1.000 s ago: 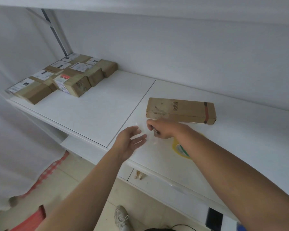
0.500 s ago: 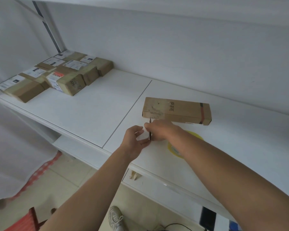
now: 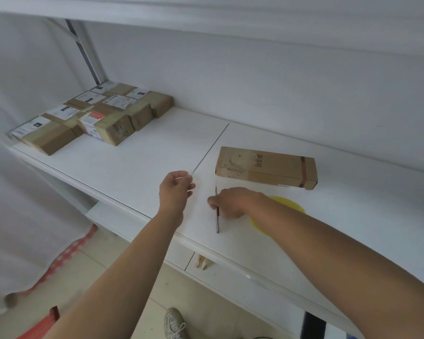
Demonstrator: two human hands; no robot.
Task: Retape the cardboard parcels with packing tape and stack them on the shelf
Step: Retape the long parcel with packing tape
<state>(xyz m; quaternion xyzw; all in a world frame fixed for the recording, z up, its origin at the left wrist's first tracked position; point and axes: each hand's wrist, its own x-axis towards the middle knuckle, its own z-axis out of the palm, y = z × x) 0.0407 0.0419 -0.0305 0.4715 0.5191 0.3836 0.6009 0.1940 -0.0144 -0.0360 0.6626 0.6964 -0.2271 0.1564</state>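
A long flat cardboard parcel [image 3: 264, 167] lies on the white shelf [image 3: 137, 162], just beyond my hands. My right hand [image 3: 228, 201] grips a thin dark stick-like tool [image 3: 217, 221] that points along the shelf toward me. Behind that wrist, a yellow roll of packing tape [image 3: 288, 204] lies flat, partly hidden by my forearm. My left hand [image 3: 175, 189] is raised a little to the left, its fingertips pinching a small clear piece of tape [image 3: 185, 176] that is hard to make out. The two hands are apart.
Several taped cardboard parcels [image 3: 101, 116] with white labels sit packed together at the shelf's far left. A white wall backs the shelf and another board runs overhead. Below the front edge are a lower ledge, tiled floor and a shoe [image 3: 174, 324].
My hands met in front of the parcel, then parted. The left hand moved left with the clear tape piece; the right hand drew back toward me with the thin tool.
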